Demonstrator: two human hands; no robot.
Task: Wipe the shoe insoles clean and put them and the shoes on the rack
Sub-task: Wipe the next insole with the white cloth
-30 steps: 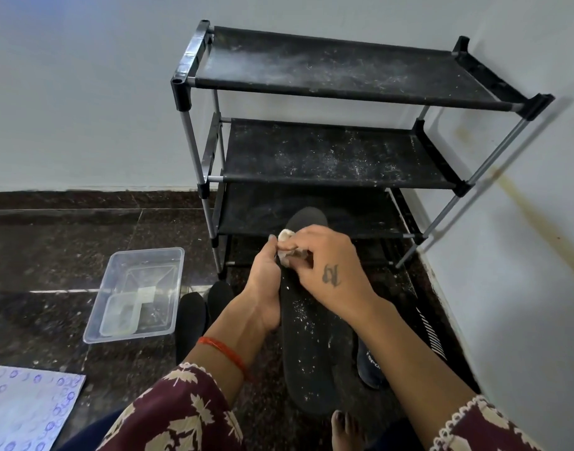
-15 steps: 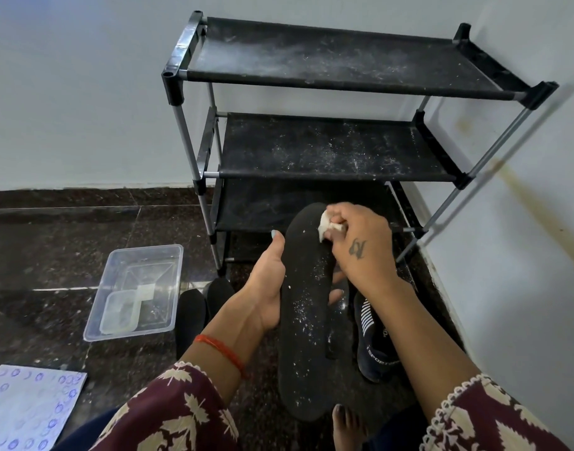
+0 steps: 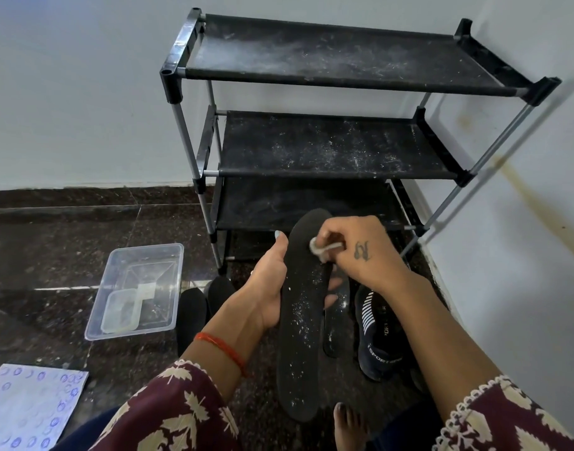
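Two hands — left hand (image 3: 268, 288) gripping one insole (image 3: 303, 307), right hand (image 3: 354, 252) pinching one wipe (image 3: 318, 247) — one rack (image 3: 328, 144).

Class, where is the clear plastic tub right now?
In the head view the clear plastic tub sits on the dark floor, left of the shoe rack and the left hand.

left hand (image 3: 267, 288) grips insole (image 3: 303, 307); right hand (image 3: 354, 252) pinches wipe (image 3: 318, 247) on it
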